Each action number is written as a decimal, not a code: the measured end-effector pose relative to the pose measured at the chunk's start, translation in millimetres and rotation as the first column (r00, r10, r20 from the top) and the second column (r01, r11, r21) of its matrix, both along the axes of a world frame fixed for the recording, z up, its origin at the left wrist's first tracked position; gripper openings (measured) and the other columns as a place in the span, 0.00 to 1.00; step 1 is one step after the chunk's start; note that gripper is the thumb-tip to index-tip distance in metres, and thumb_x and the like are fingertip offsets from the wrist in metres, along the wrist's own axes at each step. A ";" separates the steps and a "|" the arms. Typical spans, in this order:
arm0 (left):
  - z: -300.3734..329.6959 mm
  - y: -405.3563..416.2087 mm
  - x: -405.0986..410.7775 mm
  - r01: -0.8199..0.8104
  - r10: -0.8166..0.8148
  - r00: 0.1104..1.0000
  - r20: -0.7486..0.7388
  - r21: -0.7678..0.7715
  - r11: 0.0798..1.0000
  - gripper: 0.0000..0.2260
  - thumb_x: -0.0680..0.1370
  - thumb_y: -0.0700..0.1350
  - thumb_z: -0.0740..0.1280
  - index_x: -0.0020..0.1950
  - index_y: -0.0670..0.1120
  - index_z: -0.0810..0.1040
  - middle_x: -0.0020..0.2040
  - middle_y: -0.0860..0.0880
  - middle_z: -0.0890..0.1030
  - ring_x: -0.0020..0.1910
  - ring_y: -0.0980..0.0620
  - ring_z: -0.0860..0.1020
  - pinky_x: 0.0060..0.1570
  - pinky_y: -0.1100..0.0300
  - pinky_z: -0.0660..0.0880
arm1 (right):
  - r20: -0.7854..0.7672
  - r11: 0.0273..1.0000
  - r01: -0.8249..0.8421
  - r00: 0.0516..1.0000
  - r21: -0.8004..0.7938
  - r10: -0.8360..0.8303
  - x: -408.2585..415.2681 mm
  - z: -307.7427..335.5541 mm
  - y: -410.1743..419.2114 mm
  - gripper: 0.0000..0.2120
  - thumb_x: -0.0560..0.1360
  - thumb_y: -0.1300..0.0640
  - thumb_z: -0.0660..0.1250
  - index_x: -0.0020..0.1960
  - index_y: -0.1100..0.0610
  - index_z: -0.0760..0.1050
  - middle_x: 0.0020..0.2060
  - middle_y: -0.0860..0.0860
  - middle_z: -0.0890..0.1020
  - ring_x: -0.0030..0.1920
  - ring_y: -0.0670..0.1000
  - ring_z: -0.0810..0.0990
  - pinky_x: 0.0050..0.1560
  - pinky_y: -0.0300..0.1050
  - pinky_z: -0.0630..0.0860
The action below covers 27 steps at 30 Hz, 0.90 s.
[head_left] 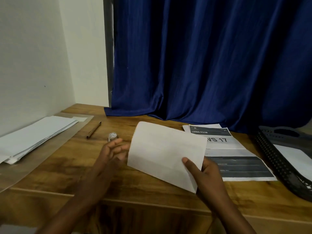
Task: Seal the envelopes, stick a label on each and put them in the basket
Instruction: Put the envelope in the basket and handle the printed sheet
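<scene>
Curtain (pixel 211 61): deep blue
Table (pixel 70 166): brown woodgrain
Envelope (pixel 165 152): white
Basket (pixel 280 159): black mesh
Sheet (pixel 239 164): white, grey bands
Pen (pixel 93 130): brown

One pen (pixel 93 130), one basket (pixel 276 159).

Right hand (pixel 205 173) pinching with thumb on top, left hand (pixel 112 153) relaxed, fingers (pixel 118 141) loosely spread

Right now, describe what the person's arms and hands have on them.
Nothing is worn on either. The left hand and right hand are bare, with no gloves, and no rings or watch that this blurred view shows. Both forearms are bare as far as the bottom edge of the head view, with no sleeve in sight.
</scene>
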State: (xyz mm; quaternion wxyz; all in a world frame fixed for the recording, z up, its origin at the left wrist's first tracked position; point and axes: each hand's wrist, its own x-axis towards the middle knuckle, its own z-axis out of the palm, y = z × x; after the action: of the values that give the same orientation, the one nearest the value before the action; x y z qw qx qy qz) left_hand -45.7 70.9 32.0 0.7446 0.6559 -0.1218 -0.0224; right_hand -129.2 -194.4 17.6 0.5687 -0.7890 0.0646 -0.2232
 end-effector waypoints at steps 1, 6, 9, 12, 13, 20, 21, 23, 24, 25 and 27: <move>-5.0 0.6 -6.3 0.029 -0.058 0.988 0.142 0.199 0.980 0.25 0.79 0.58 0.65 0.74 0.58 0.64 0.72 0.58 0.73 0.69 0.58 0.74 0.68 0.52 0.72 | 0.003 0.997 0.074 0.997 -0.023 -0.074 5.0 -3.1 -2.3 0.10 0.73 0.40 0.71 0.54 0.34 0.77 0.50 0.32 0.84 0.48 0.38 0.83 0.42 0.37 0.79; -30.2 -2.0 -19.4 -0.091 -0.249 0.879 0.408 0.655 0.750 0.41 0.69 0.76 0.65 0.77 0.72 0.49 0.74 0.78 0.51 0.70 0.78 0.54 0.62 0.65 0.68 | 0.020 0.906 0.388 0.920 -0.172 -0.390 13.0 -12.1 -7.9 0.34 0.73 0.36 0.70 0.74 0.35 0.57 0.69 0.41 0.70 0.66 0.48 0.73 0.62 0.56 0.77; -31.9 -2.8 -17.0 -0.176 -0.334 0.830 0.446 0.779 0.602 0.39 0.72 0.78 0.59 0.78 0.71 0.46 0.78 0.73 0.41 0.77 0.70 0.45 0.73 0.57 0.59 | 0.119 0.859 0.409 0.912 -0.307 -0.392 8.7 -13.5 -6.4 0.32 0.74 0.34 0.65 0.75 0.39 0.60 0.74 0.43 0.66 0.72 0.49 0.67 0.69 0.58 0.73; -34.1 -4.6 -14.2 -0.181 -0.469 0.796 0.383 0.890 0.419 0.37 0.74 0.79 0.49 0.80 0.68 0.47 0.79 0.69 0.35 0.78 0.64 0.33 0.77 0.52 0.43 | 0.052 0.812 0.212 0.974 -0.543 -0.219 4.8 -12.8 -1.7 0.29 0.74 0.28 0.56 0.70 0.40 0.69 0.74 0.43 0.68 0.73 0.44 0.64 0.73 0.53 0.67; -33.1 -5.5 -13.3 -0.176 -0.501 0.792 0.350 0.916 0.362 0.37 0.74 0.79 0.46 0.80 0.67 0.47 0.78 0.69 0.35 0.77 0.64 0.31 0.78 0.52 0.39 | 0.000 0.793 0.131 0.986 -0.595 -0.164 4.4 -12.0 -0.5 0.29 0.73 0.27 0.54 0.69 0.40 0.71 0.74 0.43 0.69 0.73 0.43 0.64 0.74 0.53 0.66; -31.6 -3.7 -20.4 -0.267 -0.467 0.785 0.406 0.903 0.337 0.34 0.75 0.78 0.44 0.77 0.67 0.60 0.77 0.70 0.57 0.77 0.66 0.49 0.80 0.50 0.43 | -0.186 0.651 -0.104 0.981 -0.752 -0.058 5.7 -15.9 3.2 0.26 0.77 0.30 0.54 0.67 0.40 0.76 0.73 0.38 0.71 0.75 0.38 0.63 0.80 0.49 0.51; -31.7 -3.0 -22.3 -0.306 -0.451 0.769 0.452 0.881 0.360 0.33 0.75 0.77 0.46 0.76 0.66 0.64 0.74 0.70 0.62 0.74 0.66 0.54 0.79 0.50 0.47 | -0.179 0.635 -0.106 0.982 -0.766 -0.052 5.4 -16.7 4.1 0.26 0.77 0.29 0.54 0.66 0.40 0.76 0.72 0.38 0.72 0.74 0.37 0.64 0.80 0.48 0.51; -32.3 -0.9 -25.7 -0.337 -0.412 0.751 0.517 0.835 0.435 0.30 0.77 0.76 0.51 0.72 0.64 0.71 0.67 0.68 0.71 0.68 0.68 0.62 0.77 0.52 0.53 | -0.151 0.614 -0.095 0.988 -0.784 -0.040 4.5 -17.4 5.5 0.27 0.75 0.28 0.53 0.63 0.40 0.78 0.70 0.37 0.75 0.71 0.35 0.67 0.79 0.45 0.50; -32.3 0.0 -26.9 -0.335 -0.390 0.752 0.532 0.817 0.469 0.29 0.77 0.75 0.52 0.71 0.63 0.72 0.64 0.68 0.72 0.66 0.68 0.64 0.77 0.54 0.54 | -0.134 0.603 -0.085 0.990 -0.793 -0.036 3.7 -17.5 6.0 0.26 0.75 0.28 0.54 0.60 0.40 0.79 0.68 0.37 0.76 0.69 0.34 0.68 0.78 0.43 0.50; -32.0 0.7 -27.7 -0.329 -0.376 0.755 0.537 0.807 0.491 0.28 0.78 0.74 0.52 0.71 0.63 0.73 0.63 0.68 0.73 0.65 0.67 0.65 0.76 0.55 0.54 | -0.115 0.589 -0.073 0.993 -0.805 -0.035 2.8 -17.2 6.5 0.25 0.75 0.28 0.54 0.58 0.40 0.80 0.67 0.36 0.77 0.68 0.34 0.69 0.78 0.43 0.50; -29.8 0.1 -29.2 -0.326 -0.362 0.758 0.542 0.797 0.509 0.27 0.79 0.72 0.51 0.73 0.62 0.70 0.64 0.67 0.71 0.67 0.66 0.65 0.77 0.57 0.51 | -0.047 0.580 -0.015 0.998 -0.814 -0.039 1.7 -16.1 7.6 0.23 0.75 0.29 0.55 0.56 0.41 0.81 0.65 0.36 0.79 0.66 0.35 0.71 0.78 0.45 0.55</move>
State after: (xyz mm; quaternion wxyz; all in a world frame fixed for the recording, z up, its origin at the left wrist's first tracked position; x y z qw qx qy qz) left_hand -74.9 71.0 2.3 0.2252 0.8975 -0.3520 0.1413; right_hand -127.5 -186.8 1.5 0.1403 -0.9677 -0.0227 -0.2082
